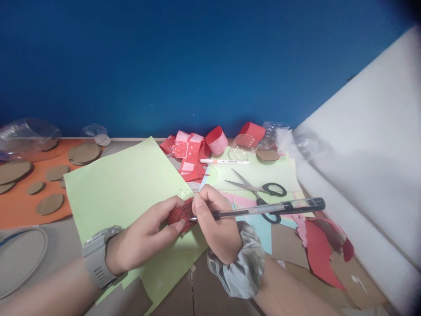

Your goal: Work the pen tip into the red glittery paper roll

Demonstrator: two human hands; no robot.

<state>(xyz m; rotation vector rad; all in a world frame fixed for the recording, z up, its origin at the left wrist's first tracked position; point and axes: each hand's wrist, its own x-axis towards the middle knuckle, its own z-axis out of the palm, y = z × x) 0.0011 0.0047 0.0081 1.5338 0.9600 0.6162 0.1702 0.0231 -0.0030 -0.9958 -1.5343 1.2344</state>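
Observation:
My left hand [149, 232] pinches a small red piece with a black criss-cross pattern [181, 215] between thumb and fingers. Wrapped around a pen [263, 209] with a clear barrel and black end, my right hand [217, 224] is closed just beside that piece. The pen's metal tip points left and lies against or just in front of the red piece; contact cannot be made out. The right fingertips meet the piece's upper right edge. Under both hands lies a light green paper sheet [128, 175], with small torn or cut bits near the fingers.
Black-handled scissors [259, 188] lie partly open behind the pen. A white marker [224, 162] and red paper shapes [192, 153] sit farther back. Cardboard discs [50, 204] rest on orange paper [19, 210] at left. Red scraps [320, 250] lie at right, beside a white panel [368, 153].

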